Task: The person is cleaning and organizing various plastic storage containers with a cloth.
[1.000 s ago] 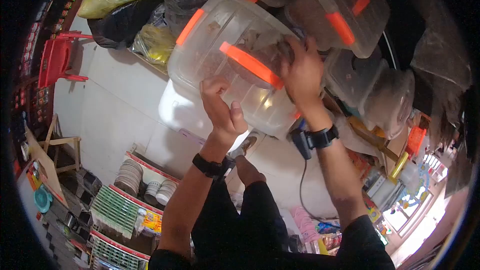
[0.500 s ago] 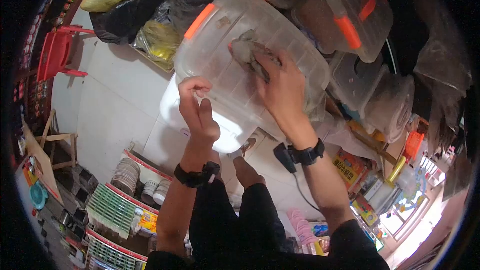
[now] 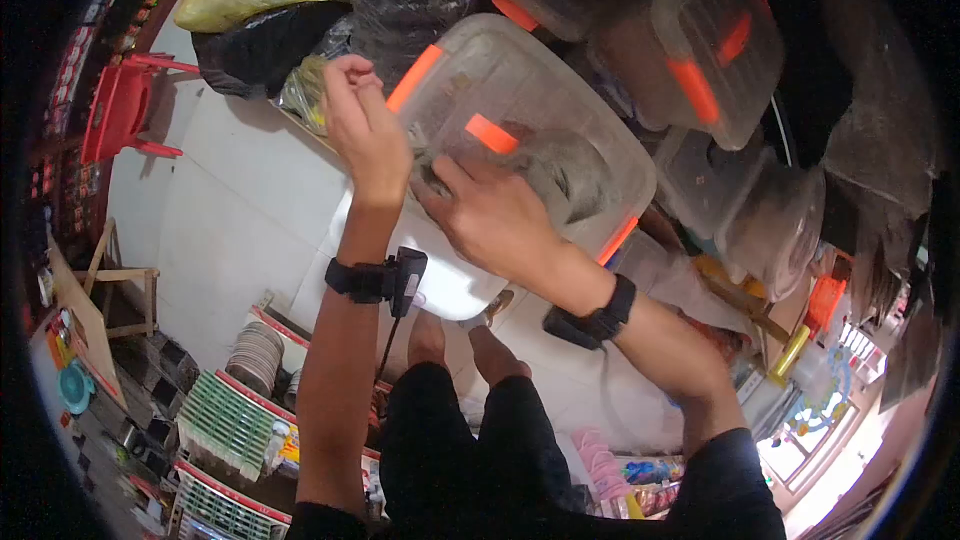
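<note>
A translucent plastic storage box (image 3: 555, 70) with orange latches stands in front of me, a latch (image 3: 491, 134) facing up near its middle. My right hand (image 3: 490, 215) is closed on a crumpled grey cloth (image 3: 424, 180), mostly hidden under the fingers, at the box's near left edge. Raised beside the left orange latch (image 3: 414, 78), my left hand (image 3: 365, 130) has its fingers loosely curled, with nothing visible in them. Grey, cloth-like shapes (image 3: 575, 175) show at the box's right part. Below the hands is a bright white surface (image 3: 440, 275).
More clear boxes (image 3: 720, 60) are stacked at the right, and wrapped bags (image 3: 260, 40) lie at the upper left. A red chair (image 3: 120, 110) stands on the tiled floor (image 3: 230, 180). Stacked bowls (image 3: 258, 355) and a green rack (image 3: 225, 420) are at the lower left.
My right hand has moved left and down with the cloth, from the box's lid to its near edge. My left hand has risen towards the left latch. The box now shows another latch facing up.
</note>
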The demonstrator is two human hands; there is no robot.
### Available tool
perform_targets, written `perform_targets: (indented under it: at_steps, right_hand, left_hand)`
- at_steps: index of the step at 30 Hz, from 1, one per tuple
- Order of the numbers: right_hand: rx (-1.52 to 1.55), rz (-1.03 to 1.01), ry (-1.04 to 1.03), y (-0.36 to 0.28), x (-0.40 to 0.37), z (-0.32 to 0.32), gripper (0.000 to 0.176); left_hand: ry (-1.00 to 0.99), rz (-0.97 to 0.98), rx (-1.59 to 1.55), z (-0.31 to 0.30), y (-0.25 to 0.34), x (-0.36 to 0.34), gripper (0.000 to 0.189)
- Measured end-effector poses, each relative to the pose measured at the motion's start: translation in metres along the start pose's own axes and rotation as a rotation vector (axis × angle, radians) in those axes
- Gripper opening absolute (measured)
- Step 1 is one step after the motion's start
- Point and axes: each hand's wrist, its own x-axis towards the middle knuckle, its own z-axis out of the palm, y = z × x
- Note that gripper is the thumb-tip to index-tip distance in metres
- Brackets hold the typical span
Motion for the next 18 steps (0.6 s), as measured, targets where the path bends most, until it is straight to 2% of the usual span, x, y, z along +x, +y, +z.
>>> perform_targets:
  at_steps: [2,3,6,7,9,10,11,13,16,17,18]
  right_hand:
    - [-0.061,0.020,0.054,0.026,-0.004,-0.004,0.035]
    - [-0.119,0.047,0.103,0.040,-0.005,-0.008,0.034]
    - [-0.070,0.324,0.168,0.077,0.022,-0.045,0.026]
    - [-0.069,0.320,0.166,0.088,0.030,-0.045,0.026]
    - [-0.178,0.375,0.274,0.099,0.042,-0.042,0.025]
    - [-0.245,0.405,0.244,0.094,0.044,-0.037,0.026]
    - [-0.246,0.399,0.240,0.088,0.039,-0.037,0.026]
    - [-0.155,0.219,0.084,0.072,0.027,-0.042,0.025]
    - [-0.182,0.130,0.067,0.064,0.014,-0.034,0.025]
    - [-0.187,0.129,0.066,0.074,0.017,-0.037,0.025]
    - [-0.193,0.264,0.090,0.089,0.026,-0.044,0.027]
  left_hand:
    - [-0.083,-0.005,0.202,0.005,-0.012,0.005,0.017]
    - [-0.081,-0.008,0.202,0.006,-0.012,0.005,0.017]
    - [-0.175,-0.097,0.265,0.009,-0.011,0.006,0.023]
    - [-0.171,-0.099,0.266,0.011,-0.009,0.006,0.023]
    - [-0.265,0.091,0.535,0.013,-0.005,0.008,0.024]
    - [-0.260,0.091,0.536,0.015,-0.003,0.008,0.024]
    - [-0.312,0.106,0.593,0.017,0.000,0.006,0.025]
    - [-0.363,0.123,0.649,0.017,0.002,0.003,0.025]
    - [-0.383,0.135,0.675,0.016,0.003,0.001,0.026]
    - [-0.384,0.142,0.675,0.017,0.003,0.001,0.026]
    - [-0.386,0.152,0.677,0.017,0.004,0.001,0.026]
